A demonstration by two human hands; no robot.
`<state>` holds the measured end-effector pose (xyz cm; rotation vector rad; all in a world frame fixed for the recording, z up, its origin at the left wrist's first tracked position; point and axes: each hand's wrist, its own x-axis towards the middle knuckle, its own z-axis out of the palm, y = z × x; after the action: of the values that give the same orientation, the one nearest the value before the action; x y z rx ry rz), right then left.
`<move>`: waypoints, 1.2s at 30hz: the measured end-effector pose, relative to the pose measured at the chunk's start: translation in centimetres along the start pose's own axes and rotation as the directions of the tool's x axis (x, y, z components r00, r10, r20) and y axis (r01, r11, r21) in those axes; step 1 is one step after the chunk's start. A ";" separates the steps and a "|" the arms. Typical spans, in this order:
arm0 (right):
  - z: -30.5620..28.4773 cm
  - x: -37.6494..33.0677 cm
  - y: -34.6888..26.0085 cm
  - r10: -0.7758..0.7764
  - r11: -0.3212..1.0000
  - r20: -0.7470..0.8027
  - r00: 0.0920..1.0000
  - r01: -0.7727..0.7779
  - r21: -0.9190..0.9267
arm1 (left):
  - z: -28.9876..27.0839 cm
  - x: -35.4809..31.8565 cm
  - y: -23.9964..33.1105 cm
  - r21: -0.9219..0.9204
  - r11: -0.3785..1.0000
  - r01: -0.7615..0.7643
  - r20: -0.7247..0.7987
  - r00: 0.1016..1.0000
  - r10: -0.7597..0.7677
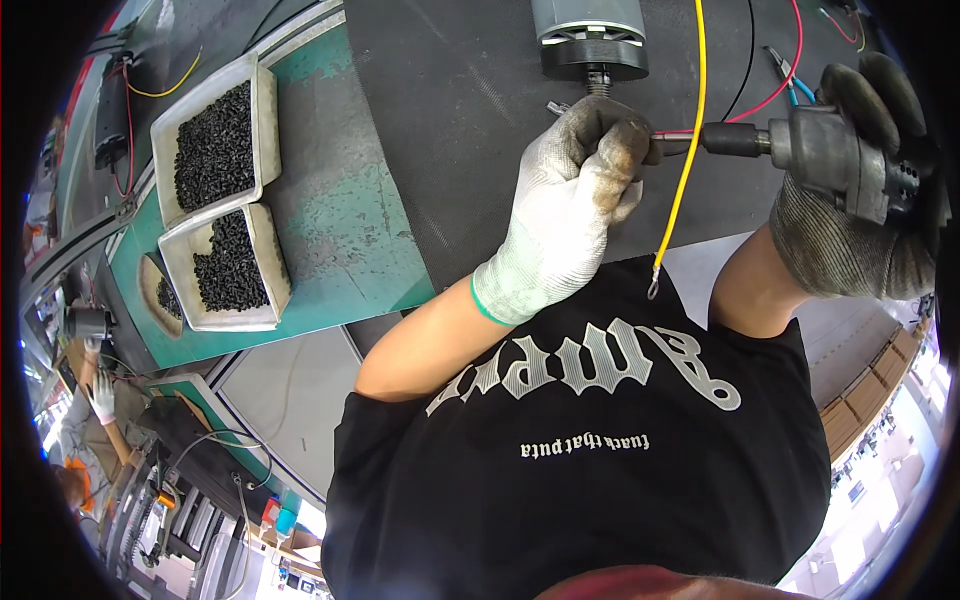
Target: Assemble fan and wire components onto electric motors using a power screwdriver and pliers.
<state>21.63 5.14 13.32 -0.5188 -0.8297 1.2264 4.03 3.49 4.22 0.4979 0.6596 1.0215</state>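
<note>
My right hand (850, 220), in a dark grey knit glove, is wrapped around a grey power screwdriver (820, 150) whose black chuck (735, 140) points left. From the chuck a thin metal driver bit (675, 137) runs into the pinched fingers of my left hand (580, 190), in a white glove with soiled fingertips. A small metal end (557, 107) pokes out beyond those fingers; its kind is hidden. Just past my left hand lies a grey cylindrical motor (590, 15) with a black flange (594, 60) and a threaded shaft (598, 82).
A yellow wire (690, 140) with a ring terminal (653, 285) hangs across the bit's line. Red wire (775, 95) and blue-handled pliers (795, 85) lie beyond. Left, pale bins (270, 130) hold black small parts on a green board (335, 200). A co-worker's gloved hand (102, 398) shows far left.
</note>
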 end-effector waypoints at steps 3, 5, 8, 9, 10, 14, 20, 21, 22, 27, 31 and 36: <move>-0.1 0.0 0.3 0.023 1.000 0.011 1.000 -0.023 0.018 | -0.5 0.1 -0.3 -0.034 0.999 0.002 0.001 1.000 -0.002; 0.1 0.0 0.6 0.038 0.999 0.020 0.999 -0.039 0.030 | -0.7 0.3 -0.3 -0.052 0.999 0.002 -0.001 1.000 -0.002; 0.6 0.2 1.5 0.062 0.997 0.032 0.998 -0.064 0.050 | -0.5 0.6 -0.1 0.110 0.993 -0.035 0.024 0.999 0.033; 0.5 0.3 0.9 0.070 0.996 0.037 0.997 -0.073 0.057 | -0.6 0.6 0.1 0.110 0.993 -0.035 0.019 0.999 0.033; 0.4 0.2 0.9 0.079 0.995 0.043 0.996 -0.081 0.063 | -0.8 0.6 0.4 0.170 0.985 0.010 0.035 0.999 -0.016; 0.6 0.5 2.1 0.110 0.990 0.059 0.992 -0.114 0.083 | -0.9 0.0 0.0 0.223 0.968 0.114 0.011 0.993 -0.119; 1.7 0.6 3.5 0.143 0.983 0.080 0.986 -0.151 0.101 | -1.0 -0.3 -0.5 -0.468 0.756 0.458 0.084 0.875 -0.477; 2.0 0.5 3.8 0.149 0.982 0.086 0.985 -0.158 0.105 | -1.3 -0.2 -0.9 -0.363 0.832 0.418 0.051 0.901 -0.431; 1.1 0.5 3.3 0.155 0.980 0.093 0.984 -0.165 0.109 | -1.3 -0.3 -1.1 -0.365 0.833 0.417 0.050 0.902 -0.429; 0.3 0.4 3.5 0.163 0.970 0.139 0.977 -0.185 0.161 | -1.1 -0.4 -1.0 0.055 0.985 0.165 -0.105 0.982 -0.159; 0.3 1.1 4.1 0.118 0.943 0.225 0.967 -0.180 0.280 | -1.6 -0.2 -0.3 -0.315 0.755 0.576 0.222 0.818 -0.531; 4.5 3.1 6.1 -0.170 0.978 -0.343 0.924 0.114 -0.177 | -0.6 2.6 -0.3 -0.485 0.791 0.372 -0.281 0.790 -0.544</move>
<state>14.73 9.50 12.34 -0.7684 -0.6409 0.9016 4.76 5.71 2.91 -0.2650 0.8622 0.7491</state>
